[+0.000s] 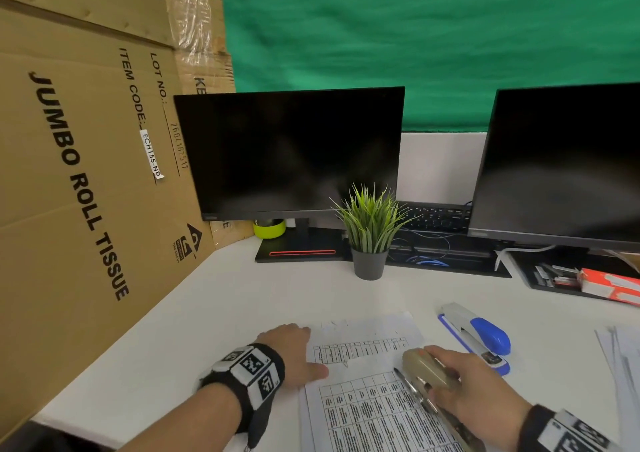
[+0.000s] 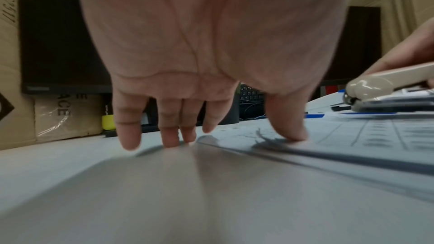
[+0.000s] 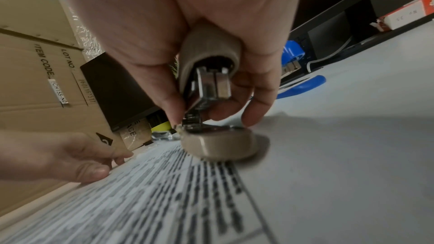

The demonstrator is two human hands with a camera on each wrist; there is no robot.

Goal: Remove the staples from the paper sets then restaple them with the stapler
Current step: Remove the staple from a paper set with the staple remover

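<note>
The beige stapler [image 1: 427,372] is held in the right hand's [image 1: 474,387] grip upon the paper set [image 1: 367,406], which is pinned by the flat, relaxed left hand [image 1: 294,354]; restapling is judged under way, other sets remaining.

White desk [image 1: 214,316], printed paper set [image 1: 367,413], blue stapler [image 1: 476,335] (lying flat), potted plant [image 1: 370,233], two monitor bases

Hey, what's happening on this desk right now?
A person is working on a printed paper set on a white desk. Their right hand grips a beige stapler placed on the sheets, while the left hand presses the paper's left edge flat. A blue stapler lies unused to the right.
</note>
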